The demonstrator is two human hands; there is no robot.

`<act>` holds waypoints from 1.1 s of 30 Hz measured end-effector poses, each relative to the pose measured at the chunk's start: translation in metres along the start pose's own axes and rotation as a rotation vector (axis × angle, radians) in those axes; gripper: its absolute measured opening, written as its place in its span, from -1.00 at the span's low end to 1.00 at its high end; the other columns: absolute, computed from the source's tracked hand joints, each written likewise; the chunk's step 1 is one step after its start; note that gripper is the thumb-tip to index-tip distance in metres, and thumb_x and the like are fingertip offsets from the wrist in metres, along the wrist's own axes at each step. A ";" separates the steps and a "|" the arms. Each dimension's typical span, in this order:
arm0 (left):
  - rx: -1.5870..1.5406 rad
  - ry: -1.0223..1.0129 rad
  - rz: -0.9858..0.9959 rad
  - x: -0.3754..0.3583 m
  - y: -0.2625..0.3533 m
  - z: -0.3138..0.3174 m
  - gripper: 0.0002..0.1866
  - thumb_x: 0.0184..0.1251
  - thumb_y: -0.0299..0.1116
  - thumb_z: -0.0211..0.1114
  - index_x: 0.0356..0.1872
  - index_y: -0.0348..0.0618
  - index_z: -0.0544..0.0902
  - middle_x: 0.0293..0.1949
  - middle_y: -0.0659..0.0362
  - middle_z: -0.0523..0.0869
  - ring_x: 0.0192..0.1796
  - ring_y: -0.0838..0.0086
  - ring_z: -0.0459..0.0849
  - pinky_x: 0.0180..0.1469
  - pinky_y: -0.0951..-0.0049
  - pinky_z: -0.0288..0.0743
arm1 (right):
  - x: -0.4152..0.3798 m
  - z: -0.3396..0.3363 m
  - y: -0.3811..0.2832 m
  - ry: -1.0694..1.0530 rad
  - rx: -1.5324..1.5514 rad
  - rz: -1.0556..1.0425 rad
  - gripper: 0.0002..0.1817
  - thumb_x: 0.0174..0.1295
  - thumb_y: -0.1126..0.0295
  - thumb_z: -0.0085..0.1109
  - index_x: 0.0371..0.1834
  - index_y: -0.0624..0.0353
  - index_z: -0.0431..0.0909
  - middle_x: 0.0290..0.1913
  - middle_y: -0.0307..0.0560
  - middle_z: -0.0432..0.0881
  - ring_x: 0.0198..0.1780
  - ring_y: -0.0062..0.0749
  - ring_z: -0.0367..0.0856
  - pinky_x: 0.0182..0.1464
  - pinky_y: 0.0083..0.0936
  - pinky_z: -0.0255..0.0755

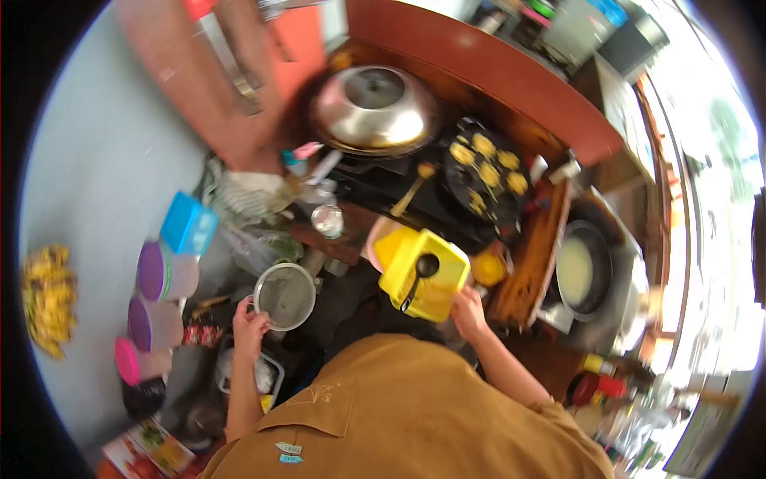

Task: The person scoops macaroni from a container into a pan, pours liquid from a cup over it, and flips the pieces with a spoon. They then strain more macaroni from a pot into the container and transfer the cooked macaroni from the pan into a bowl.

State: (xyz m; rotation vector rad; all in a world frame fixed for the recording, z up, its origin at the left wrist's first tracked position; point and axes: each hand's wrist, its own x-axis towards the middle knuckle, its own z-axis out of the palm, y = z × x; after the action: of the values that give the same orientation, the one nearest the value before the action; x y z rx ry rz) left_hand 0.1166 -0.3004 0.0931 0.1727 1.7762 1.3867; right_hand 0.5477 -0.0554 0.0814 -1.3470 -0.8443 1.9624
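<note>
My right hand (468,311) grips the lower right edge of a yellow rectangular tub (456,263), tilted toward me. A black ladle (426,266) rests inside it over some yellow batter. At the left, my left hand (252,321) pinches the rim of a round grey sieve-like vessel (286,297) with a pale edge. Behind the tub is a pink bowl (373,249). A dark pan (456,177) with several yellow fritters sits on the stove, and a brown-tipped spatula (411,196) lies left of it.
A large steel-domed wok (375,112) stands at the back left. To the right is another dark pan (604,259) with pale liquid. Bananas (49,299), a blue box (189,223) and purple-lidded jars (152,270) line the left side. A wooden ledge (523,291) borders the stove.
</note>
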 end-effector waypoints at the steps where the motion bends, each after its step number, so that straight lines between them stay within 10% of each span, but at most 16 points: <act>1: -0.029 -0.091 0.013 -0.015 0.029 0.038 -0.42 0.25 -0.57 0.30 0.32 -0.15 0.40 -0.31 0.22 0.67 -0.37 0.57 0.65 -0.35 0.56 0.55 | -0.009 0.017 -0.021 -0.018 0.047 -0.035 -0.81 0.27 0.46 0.07 -0.17 0.27 0.66 -0.26 -0.24 0.69 -0.37 -0.59 0.55 -0.35 -0.60 0.40; 6: 0.008 -0.509 0.108 0.022 0.125 0.150 -0.20 0.21 -0.60 0.30 0.50 -0.16 0.20 -0.18 0.20 0.67 -0.19 0.57 0.66 -0.19 0.54 0.58 | -0.025 0.015 -0.055 -0.011 0.227 -0.128 -0.82 0.24 0.57 0.09 -0.17 0.29 0.68 -0.26 -0.23 0.72 -0.34 -0.61 0.62 -0.28 -0.64 0.47; 14: 0.256 -1.019 0.352 0.040 0.232 0.391 -0.62 0.31 -0.56 0.23 0.15 -0.23 0.49 -0.30 0.24 0.68 -0.36 0.65 0.63 -0.32 0.62 0.53 | -0.143 -0.054 -0.088 0.344 0.130 -0.335 -0.72 0.19 0.61 0.07 -0.10 0.37 0.71 -0.25 -0.26 0.74 -0.31 -0.71 0.60 -0.26 -0.70 0.44; 18: 0.427 -1.112 0.785 -0.023 0.201 0.543 -0.80 0.29 -0.50 0.28 -0.09 -0.30 0.59 -0.32 0.21 0.72 -0.32 0.60 0.66 -0.26 0.53 0.54 | -0.207 -0.100 -0.059 0.506 0.216 -0.370 -0.73 0.14 0.58 0.07 -0.16 0.34 0.73 -0.30 -0.30 0.73 -0.36 -0.73 0.55 -0.30 -0.70 0.41; 24: 0.972 -0.828 1.542 -0.130 0.080 0.742 -0.68 0.12 -0.42 0.29 -0.06 -0.22 0.62 -0.37 -0.22 0.76 -0.26 -0.05 0.80 -0.18 0.16 0.67 | -0.273 -0.188 -0.003 0.659 0.240 -0.337 -0.72 0.12 0.56 0.06 -0.17 0.36 0.73 -0.32 -0.29 0.72 -0.39 -0.72 0.55 -0.33 -0.68 0.43; 29: 1.300 -0.621 2.050 -0.127 -0.028 0.853 -0.92 0.36 -0.44 0.11 -0.28 -0.14 0.58 -0.52 0.00 0.78 -0.42 0.11 0.83 -0.37 0.13 0.71 | -0.314 -0.266 0.033 0.758 0.315 -0.314 -0.72 0.14 0.62 0.05 -0.15 0.37 0.73 -0.27 -0.27 0.75 -0.32 -0.68 0.62 -0.23 -0.67 0.51; 33: 1.341 -0.624 1.643 -0.129 -0.059 0.866 -0.85 0.29 -0.45 0.11 -0.23 -0.26 0.61 -0.36 -0.19 0.78 -0.23 -0.10 0.80 -0.17 0.00 0.70 | -0.343 -0.316 0.049 0.827 0.322 -0.278 -0.70 0.13 0.62 0.04 -0.15 0.37 0.73 -0.27 -0.28 0.74 -0.32 -0.71 0.60 -0.25 -0.69 0.47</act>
State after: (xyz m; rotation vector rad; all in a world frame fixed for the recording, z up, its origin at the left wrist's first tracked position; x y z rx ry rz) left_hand 0.8111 0.2355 0.0941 2.8105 1.4982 0.4173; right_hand 0.9434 -0.2994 0.1464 -1.5445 -0.2739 1.0955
